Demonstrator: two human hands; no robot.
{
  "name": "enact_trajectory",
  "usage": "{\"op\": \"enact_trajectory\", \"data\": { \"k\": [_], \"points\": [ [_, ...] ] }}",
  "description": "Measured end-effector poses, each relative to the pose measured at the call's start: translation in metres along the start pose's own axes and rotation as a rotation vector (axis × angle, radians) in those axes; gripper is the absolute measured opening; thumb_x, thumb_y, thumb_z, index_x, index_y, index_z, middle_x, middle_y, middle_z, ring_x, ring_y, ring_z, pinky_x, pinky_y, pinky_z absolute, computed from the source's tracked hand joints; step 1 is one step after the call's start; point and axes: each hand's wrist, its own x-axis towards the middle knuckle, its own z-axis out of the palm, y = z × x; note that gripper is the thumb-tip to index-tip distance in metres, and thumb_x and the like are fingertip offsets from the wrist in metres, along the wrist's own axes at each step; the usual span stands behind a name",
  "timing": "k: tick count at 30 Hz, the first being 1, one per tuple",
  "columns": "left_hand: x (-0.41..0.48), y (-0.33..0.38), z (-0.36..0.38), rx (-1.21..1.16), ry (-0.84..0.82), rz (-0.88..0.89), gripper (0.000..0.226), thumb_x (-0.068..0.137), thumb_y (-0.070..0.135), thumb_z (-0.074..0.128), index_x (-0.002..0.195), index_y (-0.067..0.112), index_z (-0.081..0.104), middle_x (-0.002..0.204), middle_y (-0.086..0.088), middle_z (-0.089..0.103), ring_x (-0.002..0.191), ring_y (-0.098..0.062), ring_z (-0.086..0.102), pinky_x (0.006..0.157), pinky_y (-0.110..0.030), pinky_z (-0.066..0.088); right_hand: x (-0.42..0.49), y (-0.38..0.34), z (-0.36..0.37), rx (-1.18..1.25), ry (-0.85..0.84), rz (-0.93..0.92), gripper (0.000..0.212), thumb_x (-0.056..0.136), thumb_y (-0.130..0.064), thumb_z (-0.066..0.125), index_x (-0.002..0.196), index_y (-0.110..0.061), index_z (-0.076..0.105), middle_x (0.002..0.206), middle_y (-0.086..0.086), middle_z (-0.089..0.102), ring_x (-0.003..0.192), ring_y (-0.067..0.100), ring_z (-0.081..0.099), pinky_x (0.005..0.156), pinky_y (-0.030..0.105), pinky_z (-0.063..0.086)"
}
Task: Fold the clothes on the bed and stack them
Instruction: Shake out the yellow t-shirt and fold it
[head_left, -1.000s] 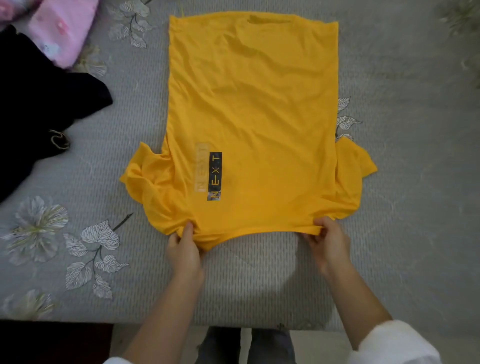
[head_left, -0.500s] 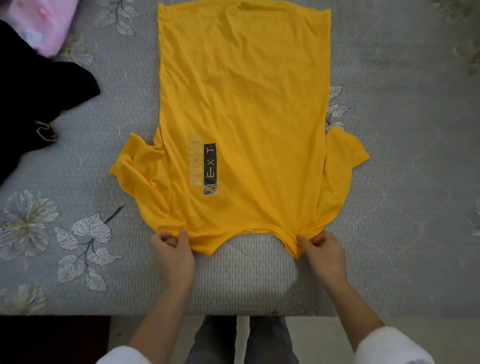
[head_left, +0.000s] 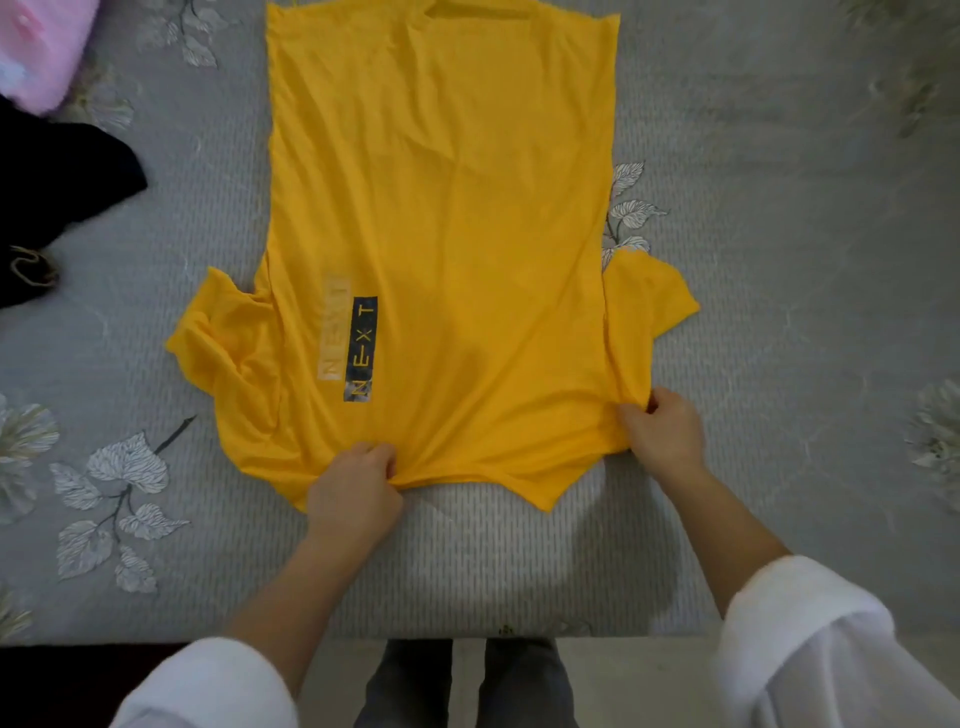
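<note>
Head view: shirt (head_left: 441, 234) lies flat, no fold yet; left hand (head_left: 358, 488) and right hand (head_left: 662, 436) both pinch its near edge. A black garment (head_left: 52, 208) and pink cloth (head_left: 36, 52) lie aside.

Thin matt yellow cloth shirt (head_left: 441, 208) on a grey quilted, ribbed fabric bedspread (head_left: 779, 312).

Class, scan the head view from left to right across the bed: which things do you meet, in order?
In order: black garment → left hand → right hand → grey flower print on the bed cover. The yellow T-shirt, gripped by both hands, spans them, so it is left out.
</note>
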Motion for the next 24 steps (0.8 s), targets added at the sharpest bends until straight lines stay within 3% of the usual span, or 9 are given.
{"op": "enact_trajectory", "data": {
  "k": [2,4,6,8,11,15,19,21,24],
  "points": [
    [-0.003,0.003,-0.005,0.083,-0.028,-0.029,0.009,0.081,0.014,0.05,0.086,0.021,0.053,0.095,0.002,0.054,0.095,-0.02,0.05,0.063,-0.029,0.034,0.0,0.003,-0.009,-0.04,-0.192,0.126,0.018,0.083,-0.017,0.063,0.068,-0.009,0.056,0.061,0.011,0.059,0.057,0.026,0.058,0.048,0.027,0.041],
    [-0.003,0.013,-0.005,0.166,0.057,-0.021,0.013,0.083,0.018,0.051,0.095,0.019,0.056,0.102,-0.001,0.052,0.102,-0.022,0.045,0.073,-0.031,0.035,0.0,0.008,-0.018,0.027,-0.351,0.2,0.017,0.083,-0.022,0.065,0.079,-0.006,0.063,0.064,0.013,0.065,0.051,0.021,0.061,0.045,0.024,0.045],
    [-0.002,0.034,-0.003,0.066,0.192,0.078,0.021,0.08,0.014,0.057,0.102,0.015,0.058,0.107,-0.007,0.052,0.105,-0.027,0.044,0.079,-0.037,0.037,0.011,0.008,-0.029,0.189,-0.237,0.196,0.024,0.085,-0.025,0.065,0.086,-0.001,0.066,0.069,0.012,0.067,0.055,0.02,0.062,0.05,0.026,0.047],
    [0.003,0.063,0.001,-0.073,0.216,0.208,0.037,0.081,0.014,0.061,0.118,0.013,0.057,0.128,-0.014,0.049,0.122,-0.033,0.041,0.092,-0.046,0.039,0.029,0.001,-0.042,0.376,-0.052,0.192,0.021,0.089,-0.024,0.06,0.086,-0.004,0.066,0.077,0.01,0.067,0.066,0.021,0.063,0.06,0.032,0.051],
    [0.015,0.107,0.014,-0.091,0.151,0.368,0.056,0.094,0.032,0.049,0.146,0.022,0.031,0.158,-0.01,0.011,0.146,-0.028,0.008,0.116,-0.042,0.015,0.058,-0.018,-0.051,0.451,0.012,0.196,0.025,0.091,-0.03,0.059,0.075,-0.011,0.061,0.077,0.01,0.068,0.068,0.022,0.067,0.062,0.033,0.055],
    [0.033,0.145,0.034,0.001,0.035,0.463,0.074,0.094,0.057,0.034,0.15,0.035,-0.008,0.157,-0.003,-0.023,0.145,-0.023,-0.02,0.117,-0.041,-0.003,0.08,-0.037,-0.046,0.358,-0.037,0.142,0.028,0.09,-0.025,0.062,0.073,-0.002,0.062,0.072,0.016,0.067,0.059,0.025,0.066,0.057,0.034,0.057],
    [0.036,0.155,0.047,0.141,-0.042,0.423,0.093,0.086,0.07,0.034,0.134,0.038,-0.038,0.148,-0.006,-0.04,0.141,-0.029,-0.029,0.115,-0.051,-0.006,0.087,-0.019,-0.066,0.559,0.318,0.135,0.019,0.084,-0.013,0.053,0.066,-0.01,0.054,0.07,0.015,0.054,0.066,0.023,0.051,0.06,0.039,0.045],
    [0.033,0.155,0.049,0.166,-0.064,0.428,0.102,0.08,0.076,0.037,0.13,0.04,-0.045,0.141,-0.006,-0.049,0.136,-0.031,-0.036,0.114,-0.054,-0.007,0.083,0.009,-0.083,0.585,0.461,0.207,0.017,0.086,-0.014,0.05,0.07,-0.008,0.054,0.073,0.013,0.048,0.069,0.02,0.045,0.061,0.038,0.038],
    [0.03,0.155,0.05,0.197,-0.099,0.439,0.112,0.072,0.081,0.043,0.129,0.042,-0.045,0.136,-0.008,-0.054,0.129,-0.033,-0.045,0.112,-0.056,-0.008,0.075,0.044,-0.093,0.512,0.369,0.279,0.017,0.088,-0.013,0.052,0.084,0.002,0.06,0.081,0.016,0.059,0.065,0.021,0.056,0.065,0.039,0.049]
  ]
}}
